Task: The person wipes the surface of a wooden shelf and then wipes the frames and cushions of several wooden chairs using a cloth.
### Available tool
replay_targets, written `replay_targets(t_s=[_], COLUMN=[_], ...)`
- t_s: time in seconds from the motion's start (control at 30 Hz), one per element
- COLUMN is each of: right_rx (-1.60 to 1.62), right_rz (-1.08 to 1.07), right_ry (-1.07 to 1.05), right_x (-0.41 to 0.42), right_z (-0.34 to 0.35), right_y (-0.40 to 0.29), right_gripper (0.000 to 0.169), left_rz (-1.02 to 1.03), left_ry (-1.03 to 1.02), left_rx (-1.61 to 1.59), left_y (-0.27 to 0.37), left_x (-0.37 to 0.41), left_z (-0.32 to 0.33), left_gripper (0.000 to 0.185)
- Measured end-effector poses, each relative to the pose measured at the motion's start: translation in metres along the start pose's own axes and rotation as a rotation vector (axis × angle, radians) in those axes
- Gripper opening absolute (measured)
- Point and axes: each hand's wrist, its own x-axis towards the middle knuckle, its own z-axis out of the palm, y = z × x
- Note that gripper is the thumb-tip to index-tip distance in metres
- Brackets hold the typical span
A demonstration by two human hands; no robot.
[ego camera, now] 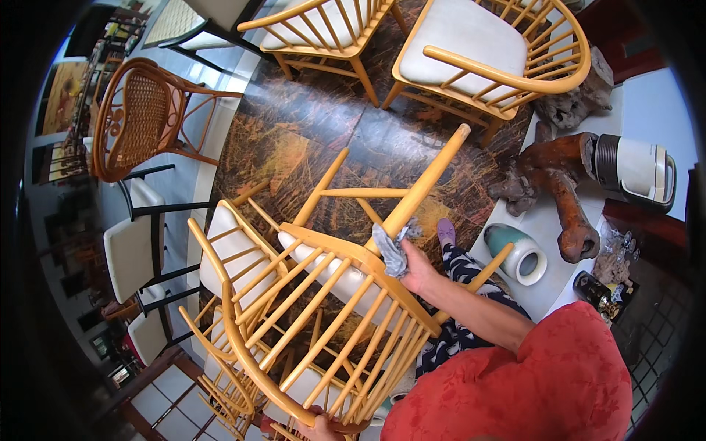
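Note:
A wooden spindle-back armchair [314,308] with a pale seat pad lies tipped before me, its front legs pointing up and away. My right hand [417,268] holds a crumpled grey cloth [390,251] against one of its legs [433,184], close to the seat frame. At the bottom edge, my left hand [321,429] grips the chair's curved top rail [276,388]; part of this hand is cut off by the picture's edge. The cloth hides the part of the leg under it.
Two similar chairs [463,47] [317,27] stand beyond; more [229,242] are at the left and beneath. A rattan chair [146,113] is farther left. To the right are a driftwood piece [568,187], a white electric pot [637,171], a green-and-white vase [515,254] and glasses [623,242].

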Motion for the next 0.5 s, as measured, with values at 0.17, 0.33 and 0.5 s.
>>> replay_targets(t_s=[0.17,0.33,0.5], right_rx=[0.049,-0.352,-1.804], right_rz=[-0.214,-0.907,-1.707], right_ry=[0.179,0.156,-0.155], right_x=[0.052,0.037,-0.010], right_z=[0.003,0.025,0.002], right_y=[-0.076,-0.095,-0.011], right_gripper=[0.028,0.018,0.024], left_rz=[-0.154,-0.186,-0.078], left_ry=[-0.015,0.002,-0.020], left_rx=[-0.136,-0.180,-0.186], left_y=[0.003,0.019,0.030], left_x=[0.001,-0.002,-0.002], left_z=[-0.001,0.003,0.007], left_gripper=[0.015,0.023,0.021])
